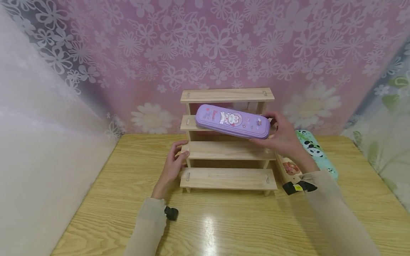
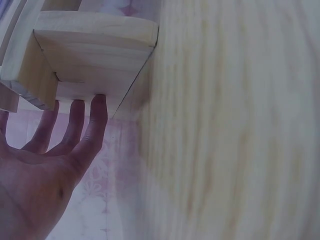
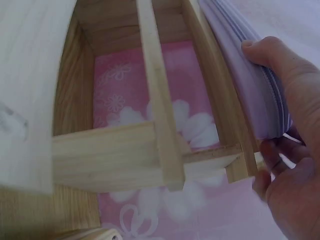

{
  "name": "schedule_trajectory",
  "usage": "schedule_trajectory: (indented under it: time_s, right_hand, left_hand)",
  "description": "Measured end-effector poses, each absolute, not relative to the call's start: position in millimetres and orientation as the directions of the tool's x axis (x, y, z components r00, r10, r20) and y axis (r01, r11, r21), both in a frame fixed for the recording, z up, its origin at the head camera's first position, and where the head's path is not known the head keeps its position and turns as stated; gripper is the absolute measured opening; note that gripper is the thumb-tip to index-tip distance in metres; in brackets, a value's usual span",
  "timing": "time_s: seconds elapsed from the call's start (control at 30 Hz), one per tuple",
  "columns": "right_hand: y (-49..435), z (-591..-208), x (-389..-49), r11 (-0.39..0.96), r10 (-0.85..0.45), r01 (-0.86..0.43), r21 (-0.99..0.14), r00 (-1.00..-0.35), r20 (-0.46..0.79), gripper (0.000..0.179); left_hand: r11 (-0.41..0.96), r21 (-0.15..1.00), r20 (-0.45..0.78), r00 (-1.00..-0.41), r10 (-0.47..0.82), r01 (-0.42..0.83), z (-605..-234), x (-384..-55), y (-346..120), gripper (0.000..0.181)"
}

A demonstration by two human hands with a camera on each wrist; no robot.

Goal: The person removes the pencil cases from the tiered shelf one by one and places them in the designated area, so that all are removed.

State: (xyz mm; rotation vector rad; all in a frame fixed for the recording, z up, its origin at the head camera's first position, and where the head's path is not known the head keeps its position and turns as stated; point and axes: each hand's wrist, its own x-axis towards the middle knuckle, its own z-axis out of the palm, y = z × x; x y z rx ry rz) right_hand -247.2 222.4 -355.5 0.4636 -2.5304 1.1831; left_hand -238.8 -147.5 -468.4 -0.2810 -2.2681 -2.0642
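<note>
A purple pencil case (image 1: 232, 121) with a cartoon rabbit on its lid lies slantwise over the second tier from the top of a wooden stepped rack (image 1: 227, 177). Its right end is pinched by my right hand (image 1: 283, 133), thumb on the near side. In the right wrist view, the case (image 3: 245, 70) sits close against a shelf edge; whether it bears on the wood, I cannot tell. My left hand (image 1: 173, 161) grips the left end of the rack's third tier, thumb at the front edge. The left wrist view shows its fingers (image 2: 92, 130) touching the wood.
To the right of the rack, a mint-green panda case (image 1: 315, 153) lies beside a beige case with a bear picture (image 1: 291, 168), partly behind my right arm. Everything stands on a wood-grain table (image 1: 134, 167). A pink flowered curtain (image 1: 153, 71) hangs behind.
</note>
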Motion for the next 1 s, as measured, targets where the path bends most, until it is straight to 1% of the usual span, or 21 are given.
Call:
schedule_trajectory:
  time_s: [0.23, 0.37, 0.47, 0.7, 0.83, 1.0]
  right_hand:
    - [237, -363, -225, 0.599, -0.147, -0.487, -0.636, -0.847, 0.511, 0.085]
    - [247, -369, -217, 0.569, -0.128, -0.513, -0.643, -0.828, 0.546, 0.089]
    - [255, -372, -210, 0.556, -0.106, -0.51, -0.657, -0.827, 0.552, 0.093]
    - [273, -378, -197, 0.564, -0.04, -0.457, -0.688, -0.847, 0.53, 0.092]
    - [285, -382, -192, 0.553, -0.026, -0.466, -0.691, -0.838, 0.544, 0.09]
    - [300, -385, -185, 0.552, 0.025, -0.451, -0.702, -0.832, 0.554, 0.09]
  left_hand:
    - [0.095, 0.981, 0.16, -0.983, 0.088, 0.168, -467, -237, -146, 0.038]
    - [0.093, 0.982, 0.157, -0.984, 0.083, 0.164, -468, -237, -146, 0.037]
    - [0.094, 0.981, 0.163, -0.983, 0.085, 0.171, -468, -238, -146, 0.038]
    - [0.092, 0.978, 0.178, -0.979, 0.099, 0.187, -470, -239, -148, 0.043]
    - [0.087, 0.978, 0.179, -0.978, 0.106, 0.189, -470, -239, -149, 0.042]
    - [0.085, 0.977, 0.184, -0.977, 0.11, 0.194, -470, -239, -148, 0.042]
